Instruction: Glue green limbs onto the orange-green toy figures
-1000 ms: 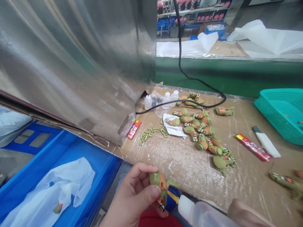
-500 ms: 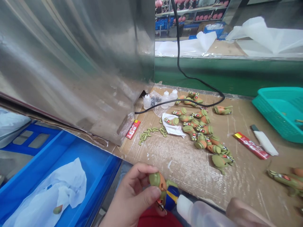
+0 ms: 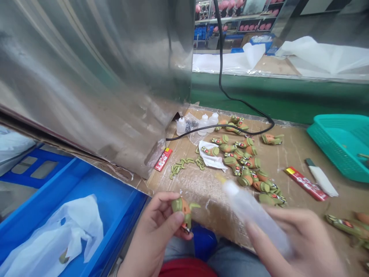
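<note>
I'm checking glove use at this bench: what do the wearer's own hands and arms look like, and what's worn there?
The left hand and right hand are both without gloves; the right is motion-blurred. No sleeve shows on either. Whether anything circles the left wrist, at the frame's edge, I can't tell.
</note>
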Demonstrator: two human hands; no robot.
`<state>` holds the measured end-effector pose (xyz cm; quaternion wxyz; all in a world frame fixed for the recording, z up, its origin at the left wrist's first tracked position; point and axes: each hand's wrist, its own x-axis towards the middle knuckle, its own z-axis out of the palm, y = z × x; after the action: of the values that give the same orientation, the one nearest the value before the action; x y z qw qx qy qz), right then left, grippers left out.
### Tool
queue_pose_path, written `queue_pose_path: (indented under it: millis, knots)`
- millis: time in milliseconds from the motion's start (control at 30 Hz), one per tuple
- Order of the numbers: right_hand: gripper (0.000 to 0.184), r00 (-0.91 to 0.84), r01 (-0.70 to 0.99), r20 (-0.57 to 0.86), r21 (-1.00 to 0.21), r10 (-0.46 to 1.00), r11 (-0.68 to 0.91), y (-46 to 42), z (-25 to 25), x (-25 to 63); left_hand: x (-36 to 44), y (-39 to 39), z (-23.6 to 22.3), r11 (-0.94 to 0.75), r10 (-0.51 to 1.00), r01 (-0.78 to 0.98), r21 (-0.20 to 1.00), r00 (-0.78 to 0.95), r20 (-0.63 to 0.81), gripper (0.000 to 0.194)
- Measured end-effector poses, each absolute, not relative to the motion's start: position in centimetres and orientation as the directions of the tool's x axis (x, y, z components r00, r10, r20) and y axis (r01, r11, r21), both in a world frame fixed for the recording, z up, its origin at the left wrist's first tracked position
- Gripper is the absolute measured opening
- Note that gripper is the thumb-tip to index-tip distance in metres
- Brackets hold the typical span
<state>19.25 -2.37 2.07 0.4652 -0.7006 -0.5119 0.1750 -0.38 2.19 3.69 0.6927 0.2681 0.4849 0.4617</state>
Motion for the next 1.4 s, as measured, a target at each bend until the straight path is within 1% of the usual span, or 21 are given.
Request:
queue_pose_path:
  millis: [67,133,267,333,400,433,500,567,600,633,767,800,867,900,967,1000,1067,1133,1233,1333,1400]
  knots:
    - [0.034,0.421,0.605,0.256,-0.794,0.87,-0.059,0.3,0.4,19.5,-0.6,2.5,3.6,0.417,0.903,-0.362,0.833,0.06,-0.426,0.02]
    - [0.04,0.402,0.638,0.244,-0.766,0.883,-0.079,2.4,-1.5,19.7,-0.8,2.7,3.4,0.416,0.903,-0.355,0.837,0.051,-0.427,0.019]
    - [0.04,0.431,0.672,0.257,-0.731,0.865,-0.117,3.3,-3.6,20.0,-1.5,2.8,3.0,0.406,0.907,-0.368,0.836,0.053,-0.417,0.018]
    - [0.043,0.478,0.673,0.302,-0.729,0.825,-0.124,2.5,-3.2,19.9,-2.0,2.9,2.8,0.399,0.911,-0.372,0.838,0.054,-0.409,0.018]
    - [0.043,0.527,0.707,0.422,-0.699,0.738,-0.105,1.7,-2.1,19.2,-2.3,3.0,2.6,0.387,0.915,-0.368,0.846,0.039,-0.402,0.016]
    - [0.038,0.497,0.751,0.503,-0.658,0.707,-0.06,1.5,-1.5,18.7,-2.4,3.1,2.6,0.379,0.918,-0.366,0.85,0.031,-0.395,0.015]
    - [0.023,0.303,0.847,0.637,-0.521,0.709,0.106,1.7,-0.4,17.5,-2.5,3.2,2.5,0.37,0.921,-0.362,0.856,0.019,-0.39,0.014]
    - [0.016,0.05,0.869,0.664,-0.396,0.746,0.295,2.9,0.0,16.2,-2.4,3.2,2.6,0.368,0.922,-0.364,0.855,0.024,-0.387,0.014]
    - [0.017,-0.025,0.867,0.653,-0.363,0.757,0.341,3.6,0.0,15.8,-2.3,3.2,2.7,0.37,0.921,-0.367,0.854,0.023,-0.389,0.015]
    - [0.019,-0.05,0.871,0.646,-0.346,0.762,0.35,4.3,-0.2,15.6,-2.3,3.2,2.7,0.372,0.919,-0.37,0.851,0.018,-0.394,0.015]
    - [0.028,-0.011,0.896,0.612,-0.345,0.791,0.279,5.3,-1.4,16.4,-2.6,3.1,2.8,0.372,0.911,-0.381,0.847,-0.027,-0.412,0.016]
    - [0.032,-0.037,0.889,0.591,-0.348,0.806,0.297,4.9,-1.7,16.8,-2.7,3.2,2.8,0.369,0.909,-0.383,0.847,-0.04,-0.415,0.016]
    - [0.035,-0.153,0.85,0.528,-0.36,0.835,0.384,3.7,-2.0,17.4,-3.0,3.2,2.6,0.364,0.907,-0.379,0.851,-0.066,-0.417,0.015]
    - [0.032,-0.219,0.821,0.493,-0.373,0.842,0.432,3.1,-2.0,17.5,-3.1,3.3,2.5,0.361,0.908,-0.375,0.854,-0.07,-0.414,0.015]
    - [0.017,-0.291,0.768,0.432,-0.426,0.854,0.477,2.2,-2.0,17.6,-3.0,3.4,2.3,0.359,0.913,-0.368,0.858,-0.054,-0.405,0.015]
    - [0.014,-0.286,0.75,0.412,-0.465,0.865,0.469,2.1,-2.0,17.6,-2.9,3.4,2.2,0.361,0.915,-0.368,0.857,-0.037,-0.402,0.015]
    - [0.027,-0.181,0.717,0.4,-0.572,0.898,0.399,2.6,-2.1,17.6,-2.4,3.2,2.2,0.372,0.914,-0.371,0.851,-0.011,-0.404,0.016]
    - [0.031,0.027,0.65,0.396,-0.705,0.918,0.285,3.8,-2.3,17.8,-2.0,3.0,2.4,0.38,0.91,-0.38,0.843,-0.009,-0.414,0.017]
    - [0.029,0.366,0.467,0.357,-0.869,0.859,0.162,5.9,-3.1,18.2,-1.8,2.7,2.6,0.375,0.91,-0.393,0.839,-0.014,-0.414,0.018]
    - [0.023,0.561,0.326,0.305,-0.936,0.77,0.133,7.2,-3.7,18.5,-2.0,2.7,2.4,0.367,0.911,-0.389,0.845,-0.032,-0.41,0.02]
    - [0.018,0.647,0.295,0.294,-0.947,0.704,0.124,7.1,-3.4,18.6,-2.1,2.9,2.3,0.36,0.912,-0.385,0.85,-0.048,-0.408,0.02]
